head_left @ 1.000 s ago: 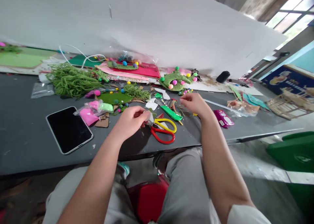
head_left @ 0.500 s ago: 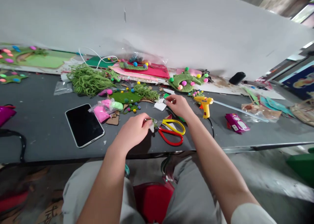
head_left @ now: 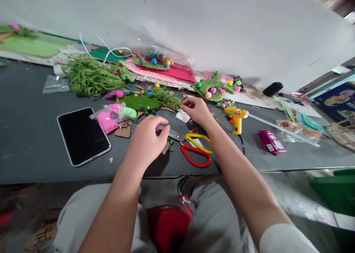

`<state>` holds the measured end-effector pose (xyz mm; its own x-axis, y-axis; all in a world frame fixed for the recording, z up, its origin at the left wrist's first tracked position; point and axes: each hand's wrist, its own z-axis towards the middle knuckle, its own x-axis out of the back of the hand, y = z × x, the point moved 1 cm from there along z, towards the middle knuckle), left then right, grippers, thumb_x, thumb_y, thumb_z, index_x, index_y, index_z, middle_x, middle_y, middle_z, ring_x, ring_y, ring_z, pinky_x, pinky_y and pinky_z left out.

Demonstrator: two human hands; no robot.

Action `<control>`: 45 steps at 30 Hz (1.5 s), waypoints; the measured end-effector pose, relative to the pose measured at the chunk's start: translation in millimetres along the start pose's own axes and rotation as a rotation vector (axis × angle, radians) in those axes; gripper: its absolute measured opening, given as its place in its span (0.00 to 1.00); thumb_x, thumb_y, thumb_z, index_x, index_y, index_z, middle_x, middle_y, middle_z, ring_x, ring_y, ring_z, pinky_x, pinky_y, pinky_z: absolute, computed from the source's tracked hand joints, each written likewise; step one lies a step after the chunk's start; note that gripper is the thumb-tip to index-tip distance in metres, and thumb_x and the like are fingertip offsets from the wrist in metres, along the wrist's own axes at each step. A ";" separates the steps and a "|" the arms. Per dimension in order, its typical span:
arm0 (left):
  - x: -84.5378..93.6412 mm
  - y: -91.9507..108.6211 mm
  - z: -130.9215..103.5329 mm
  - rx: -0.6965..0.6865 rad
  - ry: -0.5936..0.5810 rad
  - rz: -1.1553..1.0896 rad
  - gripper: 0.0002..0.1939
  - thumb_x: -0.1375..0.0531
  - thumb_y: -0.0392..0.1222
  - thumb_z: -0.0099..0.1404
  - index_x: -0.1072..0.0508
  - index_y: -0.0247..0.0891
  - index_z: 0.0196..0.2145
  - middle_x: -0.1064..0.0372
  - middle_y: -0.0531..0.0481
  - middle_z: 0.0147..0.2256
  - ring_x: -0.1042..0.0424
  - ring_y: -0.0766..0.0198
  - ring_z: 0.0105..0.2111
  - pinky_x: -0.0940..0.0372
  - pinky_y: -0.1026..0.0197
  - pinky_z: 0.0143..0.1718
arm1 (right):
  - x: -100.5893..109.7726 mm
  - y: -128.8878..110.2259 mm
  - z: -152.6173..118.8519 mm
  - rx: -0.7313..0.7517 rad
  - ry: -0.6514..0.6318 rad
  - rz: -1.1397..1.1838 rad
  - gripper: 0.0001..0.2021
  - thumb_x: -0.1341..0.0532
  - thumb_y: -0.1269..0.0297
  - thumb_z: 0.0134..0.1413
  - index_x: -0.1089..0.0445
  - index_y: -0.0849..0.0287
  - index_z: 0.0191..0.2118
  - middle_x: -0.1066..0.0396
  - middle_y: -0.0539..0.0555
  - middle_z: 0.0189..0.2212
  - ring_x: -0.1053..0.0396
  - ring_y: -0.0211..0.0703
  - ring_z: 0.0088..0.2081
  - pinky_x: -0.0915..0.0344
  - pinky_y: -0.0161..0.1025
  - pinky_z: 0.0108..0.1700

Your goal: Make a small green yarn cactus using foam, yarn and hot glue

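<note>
My left hand (head_left: pixel 149 139) hovers over the near part of the table, thumb and forefinger apart, holding nothing. Just right of it lie scissors (head_left: pixel 191 144) with one yellow and one red handle, blades pointing left towards my fingers. Under the fingertips rests a small whitish scrap (head_left: pixel 166 148) beside a bit of green (head_left: pixel 171 145). My right hand (head_left: pixel 196 111) is farther back, its fingers curled together over a white piece (head_left: pixel 183 116). What its fingertips hold, if anything, is hidden. A green felt piece (head_left: pixel 141 102) and loose green yarn (head_left: pixel 166 97) lie left of it.
A yellow glue gun (head_left: pixel 237 119) with a clear stick stands at right, near a purple packet (head_left: pixel 271 142). To the left are a tablet (head_left: pixel 83 136), bags of pink clay (head_left: pixel 107 121) and a green yarn heap (head_left: pixel 88 77). A white panel (head_left: pixel 222 31) rises behind.
My left hand has let go of the small whitish and green scrap and its fingers have parted. My right hand stays curled near the white piece. The view has shifted slightly.
</note>
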<state>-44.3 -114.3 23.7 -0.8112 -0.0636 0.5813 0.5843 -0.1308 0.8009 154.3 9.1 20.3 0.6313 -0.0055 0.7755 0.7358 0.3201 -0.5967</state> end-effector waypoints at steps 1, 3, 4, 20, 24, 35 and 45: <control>-5.7 2.1 5.0 0.019 -0.003 -0.143 0.10 0.39 0.45 0.68 0.22 0.38 0.43 0.23 0.43 0.44 0.24 0.53 0.43 0.33 0.55 0.44 | 3.6 -3.1 -2.7 0.027 -0.003 0.029 0.08 0.37 0.62 0.58 0.23 0.60 0.36 0.21 0.53 0.34 0.29 0.40 0.35 0.34 0.38 0.41; -18.0 8.8 18.9 0.098 -0.029 -0.491 0.09 0.37 0.44 0.66 0.23 0.37 0.41 0.22 0.44 0.42 0.23 0.55 0.44 0.31 0.56 0.45 | 10.7 -10.8 -9.7 0.077 -0.005 0.120 0.09 0.38 0.59 0.60 0.24 0.59 0.38 0.22 0.52 0.35 0.28 0.40 0.36 0.33 0.37 0.40; -24.0 12.7 27.4 0.142 -0.049 -0.646 0.09 0.36 0.44 0.65 0.24 0.37 0.40 0.22 0.44 0.41 0.23 0.55 0.44 0.31 0.57 0.45 | 13.7 -14.6 -14.0 0.102 -0.004 0.188 0.09 0.37 0.58 0.60 0.25 0.59 0.38 0.23 0.53 0.35 0.28 0.41 0.36 0.33 0.37 0.39; -25.6 -2.3 73.4 0.390 -0.027 -1.328 0.07 0.40 0.42 0.69 0.27 0.36 0.36 0.28 0.45 0.41 0.26 0.63 0.40 0.30 0.58 0.52 | 65.1 -16.9 -94.2 0.420 -0.525 0.787 0.04 0.29 0.67 0.53 0.23 0.52 0.31 0.19 0.55 0.43 0.22 0.48 0.45 0.28 0.51 0.51; -23.2 -6.6 76.3 0.406 0.034 -1.320 0.04 0.40 0.40 0.67 0.29 0.38 0.34 0.30 0.46 0.38 0.26 0.61 0.41 0.30 0.54 0.56 | 90.8 4.9 -110.1 0.608 -0.633 1.114 0.11 0.33 0.57 0.59 0.24 0.46 0.25 0.28 0.43 0.15 0.31 0.35 0.18 0.34 0.37 0.24; -20.4 -16.4 79.3 0.364 0.153 -1.280 0.07 0.37 0.41 0.59 0.28 0.40 0.37 0.29 0.43 0.52 0.27 0.55 0.53 0.33 0.53 0.60 | 119.0 14.3 -104.7 0.051 0.560 1.048 0.08 0.38 0.53 0.62 0.24 0.41 0.33 0.31 0.51 0.30 0.35 0.43 0.30 0.39 0.44 0.32; -8.8 -10.6 56.6 -0.093 0.399 -0.141 0.18 0.41 0.34 0.60 0.20 0.40 0.47 0.27 0.44 0.56 0.33 0.48 0.62 0.45 0.50 0.67 | 59.7 12.0 -80.1 0.084 0.307 0.185 0.11 0.34 0.55 0.60 0.26 0.55 0.30 0.26 0.57 0.51 0.29 0.52 0.54 0.36 0.49 0.56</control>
<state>-42.0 -56.4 18.2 -0.8399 -0.4139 0.3511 0.4767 -0.2532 0.8418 220.4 -63.3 43.0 0.8051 -0.2205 0.5506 0.5879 0.4191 -0.6919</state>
